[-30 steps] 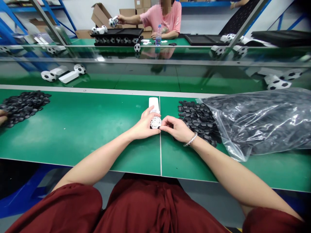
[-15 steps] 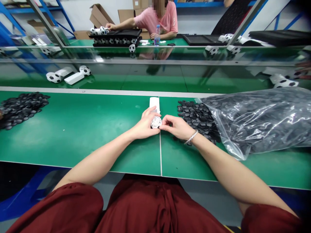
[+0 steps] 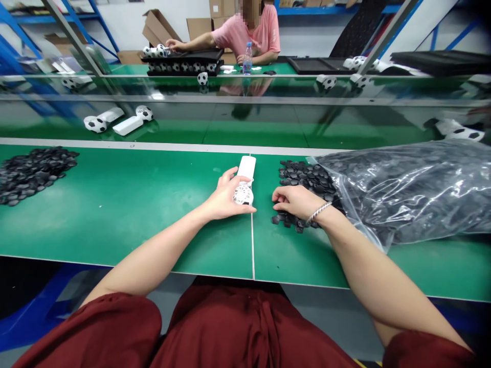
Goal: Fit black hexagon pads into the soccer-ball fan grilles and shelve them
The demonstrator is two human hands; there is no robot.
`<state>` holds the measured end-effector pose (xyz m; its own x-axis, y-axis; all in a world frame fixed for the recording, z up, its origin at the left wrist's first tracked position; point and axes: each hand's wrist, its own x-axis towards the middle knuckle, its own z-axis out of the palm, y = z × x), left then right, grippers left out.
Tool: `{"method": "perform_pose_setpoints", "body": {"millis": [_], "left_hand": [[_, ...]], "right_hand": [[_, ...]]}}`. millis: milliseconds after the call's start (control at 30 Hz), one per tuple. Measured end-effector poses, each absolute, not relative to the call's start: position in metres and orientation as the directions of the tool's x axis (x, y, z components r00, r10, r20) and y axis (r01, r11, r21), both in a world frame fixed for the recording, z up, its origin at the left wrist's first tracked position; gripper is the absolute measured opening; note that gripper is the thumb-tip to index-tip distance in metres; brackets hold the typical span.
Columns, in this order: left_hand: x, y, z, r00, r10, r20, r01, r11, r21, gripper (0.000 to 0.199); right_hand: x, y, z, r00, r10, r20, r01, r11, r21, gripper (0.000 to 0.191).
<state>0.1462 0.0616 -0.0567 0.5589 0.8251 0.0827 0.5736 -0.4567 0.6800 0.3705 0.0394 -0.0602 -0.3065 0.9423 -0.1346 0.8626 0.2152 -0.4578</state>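
My left hand (image 3: 225, 198) grips a white plastic piece (image 3: 246, 168) by its round, football-patterned head, thumb below and fingers above. The head has open white ribs, with one black patch at its lower edge. Its flat white handle points away from me over the green table. To the right, my right hand (image 3: 288, 199) is at the near left side of a pile of small black pentagon-shaped pieces (image 3: 303, 174). Its fingers are curled and closed together; what lies between them, if anything, is hidden.
A clear plastic bag (image 3: 418, 194) full of black pieces lies at the right. Another black heap (image 3: 34, 171) is at the far left. White football-headed pieces (image 3: 130, 124) lie on the green conveyor belt (image 3: 245, 128) beyond. Across it, a person in pink (image 3: 261, 36) reaches toward stacked black trays (image 3: 184, 59).
My right hand has moved right, from the ball head to the black pile. The white piece has tilted slightly in my left hand, and pieces on the near belt have shifted right.
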Motion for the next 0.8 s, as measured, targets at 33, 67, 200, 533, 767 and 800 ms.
{"method": "perform_pose_setpoints", "body": {"millis": [33,67,200,533,767,800], "left_hand": [[0.147,0.061,-0.058,0.534,0.84,0.097,0.581,-0.448,0.68,0.068],[0.147,0.06,-0.058,0.52,0.847,0.112,0.58,-0.446,0.682,0.064],[0.144,0.062,-0.056,0.569,0.814,0.114,0.528,-0.468,0.709,0.052],[0.141,0.063,-0.053,0.578,0.808,0.114,0.536,-0.481,0.693,0.052],[0.138,0.064,-0.05,0.667,0.736,0.119,0.498,-0.558,0.664,0.051],[0.138,0.064,-0.05,0.671,0.732,0.119,0.495,-0.561,0.663,0.05]], "right_hand": [[0.37,0.039,-0.06,-0.32,0.939,-0.128,0.859,0.23,-0.458,0.007],[0.37,0.039,-0.06,-0.336,0.935,-0.109,0.85,0.252,-0.463,0.007],[0.367,0.037,-0.059,-0.33,0.943,0.035,0.789,0.296,-0.538,0.008],[0.35,0.032,-0.065,-0.351,0.935,-0.049,0.417,0.109,-0.903,0.023],[0.349,0.032,-0.064,-0.313,0.897,0.313,0.563,0.441,-0.7,0.014],[0.348,0.031,-0.064,-0.302,0.899,0.316,0.574,0.436,-0.693,0.013]]}}
